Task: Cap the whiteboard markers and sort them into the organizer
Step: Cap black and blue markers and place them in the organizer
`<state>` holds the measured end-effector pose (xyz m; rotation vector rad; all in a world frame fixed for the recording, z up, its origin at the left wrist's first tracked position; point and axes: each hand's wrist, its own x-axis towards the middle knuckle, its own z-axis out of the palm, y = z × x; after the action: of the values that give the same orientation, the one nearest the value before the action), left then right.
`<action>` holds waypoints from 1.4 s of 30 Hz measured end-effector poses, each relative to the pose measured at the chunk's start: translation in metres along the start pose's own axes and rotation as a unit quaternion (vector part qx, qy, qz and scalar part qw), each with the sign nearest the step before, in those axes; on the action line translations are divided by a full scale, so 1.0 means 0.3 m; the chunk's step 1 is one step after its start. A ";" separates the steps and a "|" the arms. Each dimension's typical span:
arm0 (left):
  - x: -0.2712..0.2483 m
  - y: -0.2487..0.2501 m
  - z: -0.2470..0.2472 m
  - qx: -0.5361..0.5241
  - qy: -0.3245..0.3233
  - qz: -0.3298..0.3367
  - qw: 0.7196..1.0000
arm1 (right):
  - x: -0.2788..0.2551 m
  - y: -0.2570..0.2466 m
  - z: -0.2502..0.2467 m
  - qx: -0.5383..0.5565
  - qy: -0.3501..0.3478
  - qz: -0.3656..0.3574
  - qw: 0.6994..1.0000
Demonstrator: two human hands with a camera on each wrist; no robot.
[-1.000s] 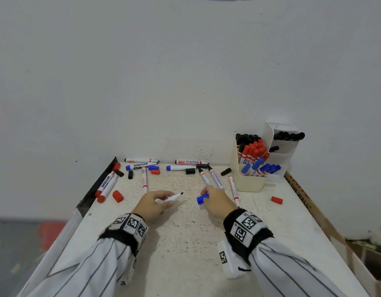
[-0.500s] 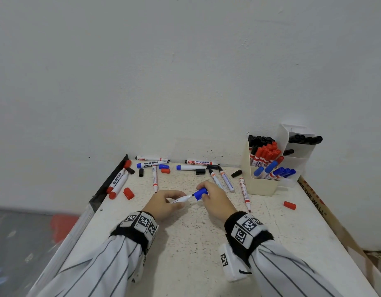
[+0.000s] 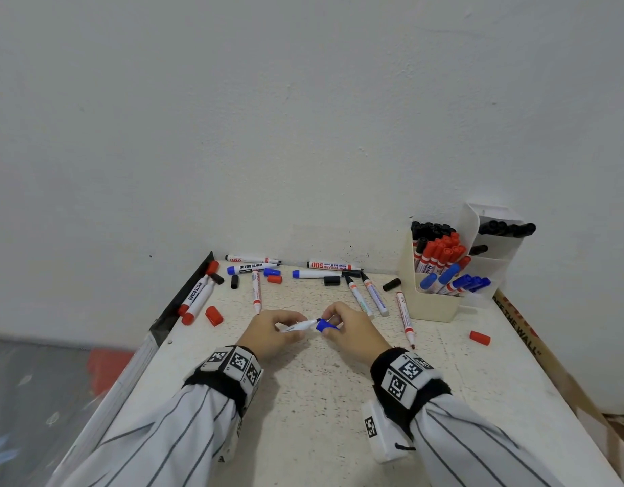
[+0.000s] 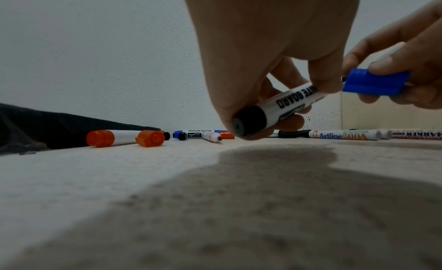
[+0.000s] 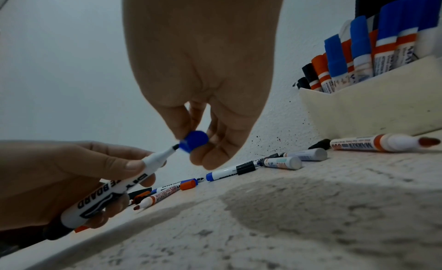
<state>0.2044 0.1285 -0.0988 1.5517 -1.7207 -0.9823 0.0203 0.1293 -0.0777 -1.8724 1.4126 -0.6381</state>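
Right hand (image 3: 352, 332) brought blue cap (image 3: 325, 325) up to tip of marker (image 3: 298, 326); hands lifted together.

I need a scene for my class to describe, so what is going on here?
A person is capping a marker. The left hand grips a white whiteboard marker, tip bare. The right hand pinches a blue plastic cap right at that tip, not yet pushed on. More markers and loose caps lie on the white table; the cream organizer already holds many.
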 end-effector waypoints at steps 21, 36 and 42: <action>-0.012 0.017 -0.001 -0.009 0.006 -0.004 1.000 | 0.013 -0.004 0.007 0.047 0.038 -0.026 0.998; -0.009 0.025 0.005 -0.216 -0.083 -0.068 0.971 | 0.051 -0.011 -0.028 0.030 0.023 0.036 0.999; -0.014 0.038 0.003 -0.110 -0.066 -0.056 0.990 | 0.050 -0.009 -0.024 0.026 0.003 0.027 0.999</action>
<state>0.1980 0.1332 -0.0897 1.4811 -1.5637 -1.3104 0.0208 0.1137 -0.0715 -1.7873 1.4316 -0.6496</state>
